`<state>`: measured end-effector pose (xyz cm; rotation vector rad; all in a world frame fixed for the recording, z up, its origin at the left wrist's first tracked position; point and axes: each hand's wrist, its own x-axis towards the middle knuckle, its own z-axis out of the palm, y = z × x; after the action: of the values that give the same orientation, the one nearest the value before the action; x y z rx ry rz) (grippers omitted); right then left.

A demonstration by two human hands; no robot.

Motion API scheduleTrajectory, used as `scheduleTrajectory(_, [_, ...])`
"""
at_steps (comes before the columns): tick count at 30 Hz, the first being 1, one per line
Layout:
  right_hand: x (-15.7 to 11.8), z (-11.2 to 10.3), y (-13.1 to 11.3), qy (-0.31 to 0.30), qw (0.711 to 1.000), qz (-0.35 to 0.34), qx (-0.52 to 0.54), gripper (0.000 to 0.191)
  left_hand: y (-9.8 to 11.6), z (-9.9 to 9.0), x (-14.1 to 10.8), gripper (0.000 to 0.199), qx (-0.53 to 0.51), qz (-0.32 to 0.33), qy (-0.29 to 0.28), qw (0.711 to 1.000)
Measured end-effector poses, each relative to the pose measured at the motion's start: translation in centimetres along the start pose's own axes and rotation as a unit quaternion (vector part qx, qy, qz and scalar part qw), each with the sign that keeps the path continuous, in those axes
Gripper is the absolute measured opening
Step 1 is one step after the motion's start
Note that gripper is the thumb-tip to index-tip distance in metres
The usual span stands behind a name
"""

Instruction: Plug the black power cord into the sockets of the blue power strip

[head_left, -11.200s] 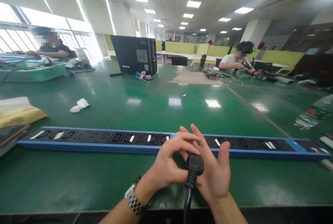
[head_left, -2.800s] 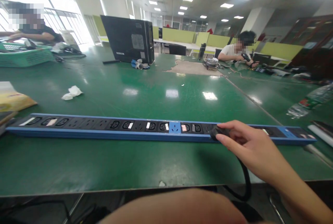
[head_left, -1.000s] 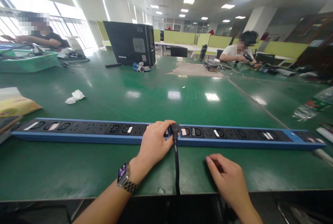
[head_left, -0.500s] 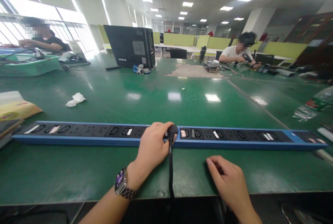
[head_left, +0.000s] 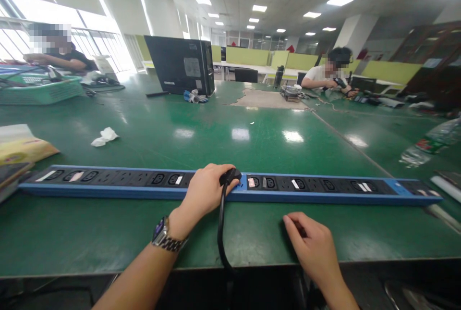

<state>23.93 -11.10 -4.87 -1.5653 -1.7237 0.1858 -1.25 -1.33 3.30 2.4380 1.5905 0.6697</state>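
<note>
A long blue power strip [head_left: 313, 198] with black sockets and a few white stickers lies across the green table. My left hand [head_left: 207, 187], with a watch at the wrist, is closed around a black power plug [head_left: 230, 175] over the strip's middle. The plug's prongs are hidden, so I cannot tell how deep it sits. Its black cable [head_left: 221, 233] runs down over the table's front edge. My right hand [head_left: 311, 238] rests on the table in front of the strip, fingers curled, with nothing visible in it.
Behind the strip stand a black computer case [head_left: 180, 65], gloves [head_left: 195, 96] and crumpled tissue [head_left: 105, 137]. A green basket [head_left: 43, 93] is at the left, a plastic bottle [head_left: 428, 144] at the right. Two people sit at the far sides, one [head_left: 326, 77] handling a dark tool.
My left hand has shifted slightly left along the strip with the plug, and the cable has swung left with it. The strip's right end sits slightly further left in view. My right hand is nearly still.
</note>
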Motion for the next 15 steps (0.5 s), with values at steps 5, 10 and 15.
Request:
scheduleTrajectory(5, [0.0, 0.2, 0.0, -0.017, 0.999, 0.024, 0.013, 0.029, 0.6, 0.9, -0.4, 0.025, 0.047, 0.056, 0.028, 0.997])
scheduleTrajectory(10, [0.3, -0.1, -0.1, -0.044, 0.995, 0.075, 0.049, 0.033, -0.2, 2.2, -0.8, 0.029, -0.079, 0.073, 0.078, 0.991])
scheduleTrajectory(15, [0.8, -1.7, -2.7, -0.038, 0.960, 0.185, 0.204, 0.042, 3.3, 2.2, -1.4, 0.037, -0.178, 0.144, 0.130, 0.965])
